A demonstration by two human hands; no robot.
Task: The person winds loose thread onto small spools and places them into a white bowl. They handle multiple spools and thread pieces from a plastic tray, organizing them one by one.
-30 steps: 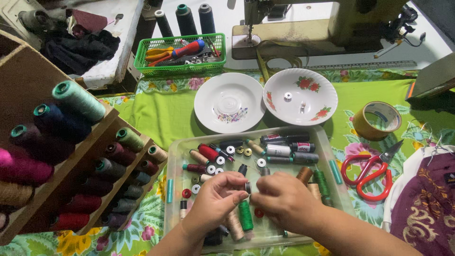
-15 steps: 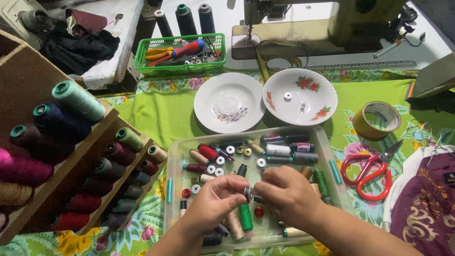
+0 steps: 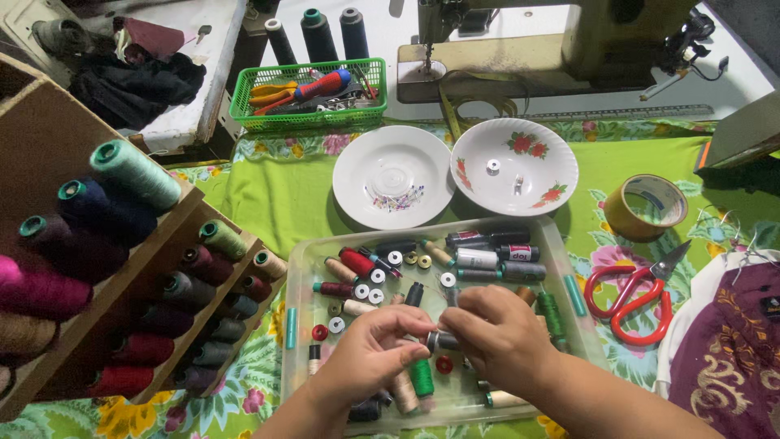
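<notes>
Both my hands meet over a clear plastic tray [image 3: 299, 268] filled with several small thread spools and bobbins. My left hand [image 3: 370, 358] and my right hand [image 3: 496, 337] pinch together a small dark grey spool [image 3: 443, 341] between their fingertips. A green spool [image 3: 421, 377] lies in the tray just under my left fingers. A red spool [image 3: 356, 262] and grey spools [image 3: 475, 258] rest at the tray's far side.
Beyond the tray stand a white plate with pins [image 3: 394, 176] and a flowered bowl with bobbins [image 3: 513, 166]. A tape roll [image 3: 646, 206] and red scissors [image 3: 634, 293] lie right. A wooden rack of thread cones [image 3: 122, 268] is left, a green basket [image 3: 310, 92] and sewing machine [image 3: 561, 49] behind.
My hands have stayed together over the tray, shifting slightly toward me while working the small dark spool between the fingertips. Nothing else has moved.
</notes>
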